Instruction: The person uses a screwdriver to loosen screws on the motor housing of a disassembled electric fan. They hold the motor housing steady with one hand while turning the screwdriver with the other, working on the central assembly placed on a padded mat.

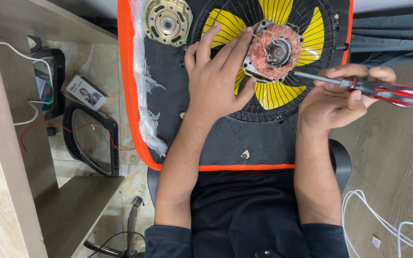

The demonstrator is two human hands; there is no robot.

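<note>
Far left: I see a small printed box (87, 92) and a black frame (94, 141) lying on the floor, well apart from my work.
Board: a black pad with an orange edge (178, 119) across my lap serves as my surface; a brass-coloured motor cover (168, 21) rests at its top.
Left hand (216, 76): fingers spread flat, pressing the copper-wound motor stator (274, 51) to steady it on the yellow fan blades (273, 93) inside the wire guard.
Right hand (335, 98): fingers closed on a red-handled screwdriver (383, 91), tip touching the stator's rim.

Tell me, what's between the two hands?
In the head view, the copper-wound motor sits between the left hand and right hand, with the screwdriver tip touching it.
</note>
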